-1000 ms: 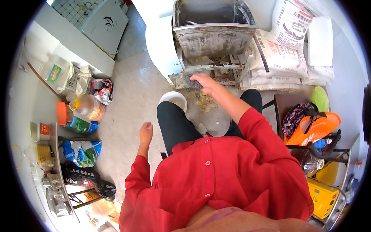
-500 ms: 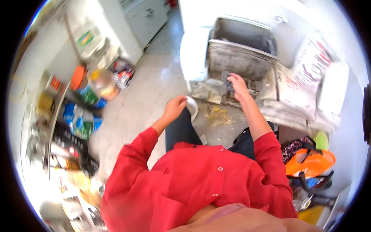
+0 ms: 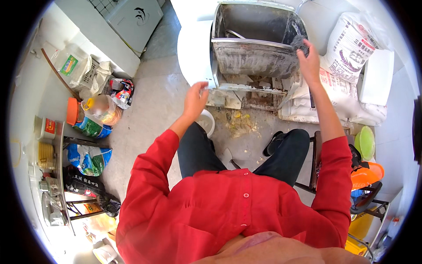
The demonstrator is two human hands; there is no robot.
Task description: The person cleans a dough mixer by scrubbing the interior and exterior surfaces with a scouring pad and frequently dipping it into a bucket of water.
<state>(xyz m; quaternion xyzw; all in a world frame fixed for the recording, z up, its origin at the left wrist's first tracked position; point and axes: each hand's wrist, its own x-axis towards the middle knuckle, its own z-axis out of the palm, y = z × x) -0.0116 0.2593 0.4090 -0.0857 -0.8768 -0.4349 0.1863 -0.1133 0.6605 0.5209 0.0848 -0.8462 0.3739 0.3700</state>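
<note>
My right hand (image 3: 310, 62) grips a dark grey steel wool scrubber (image 3: 299, 45) against the right end of a metal trough (image 3: 252, 57), near its rim. Grey and whitish grime streaks the trough's front wall. A thin light rod (image 3: 236, 34) shows inside it. My left hand (image 3: 193, 102) hangs in the air with nothing in it, its fingers apart, beside the machine's white side housing (image 3: 193, 53). Below that hand, a white bucket (image 3: 212, 125) stands on the floor by my left knee.
Yellowish scraps (image 3: 239, 125) litter the floor before the machine's rusty base. White printed sacks (image 3: 349, 48) are piled at the right. Bags and bottles line the left wall near a shelf (image 3: 63, 176). An orange helmet-like thing (image 3: 367, 174) and a green basin (image 3: 365, 143) lie at my right.
My right hand has carried the scrubber up and right, from low before the trough to its right rim. My left hand has risen away from the bucket, its fingers spreading.
</note>
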